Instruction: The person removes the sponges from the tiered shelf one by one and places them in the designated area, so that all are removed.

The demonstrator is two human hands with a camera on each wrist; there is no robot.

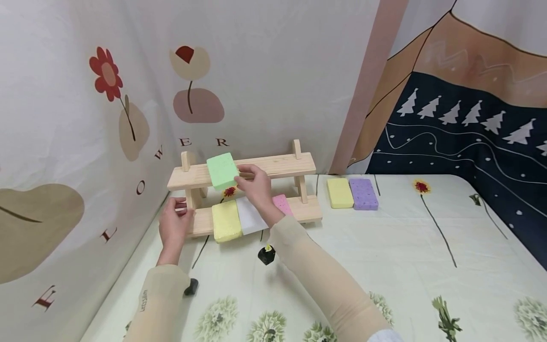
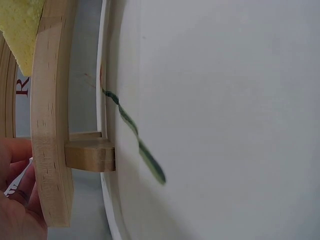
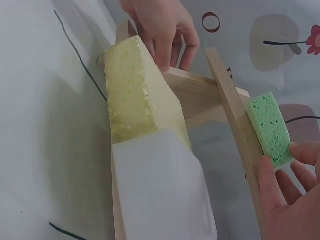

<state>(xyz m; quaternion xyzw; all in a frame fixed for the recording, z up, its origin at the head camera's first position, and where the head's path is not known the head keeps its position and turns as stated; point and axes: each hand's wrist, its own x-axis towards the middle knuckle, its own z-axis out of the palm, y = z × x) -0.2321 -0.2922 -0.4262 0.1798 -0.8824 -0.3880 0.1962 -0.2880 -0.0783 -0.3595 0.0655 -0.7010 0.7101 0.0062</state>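
Note:
My right hand [image 1: 257, 190] pinches the near right edge of a light green sponge [image 1: 222, 171] on the upper shelf of a small wooden two-tier rack [image 1: 278, 165]. In the right wrist view, thumb and forefinger meet the green sponge [image 3: 270, 130] at its end. My left hand [image 1: 174, 228] rests at the left end of the lower shelf, fingers loosely bent and touching the wood; the left wrist view has this hand [image 2: 20, 195] beside the board end. A yellow sponge [image 1: 227, 222], a white block [image 1: 251, 216] and a pink sponge [image 1: 282, 204] lie on the lower shelf, the latter two partly hidden.
Right of the rack, another yellow sponge [image 1: 340, 193] and a purple sponge [image 1: 363, 194] lie side by side on the flower-print cloth [image 1: 401, 247]. Printed curtains [image 1: 273, 76] hang behind and along the left side, close to the rack.

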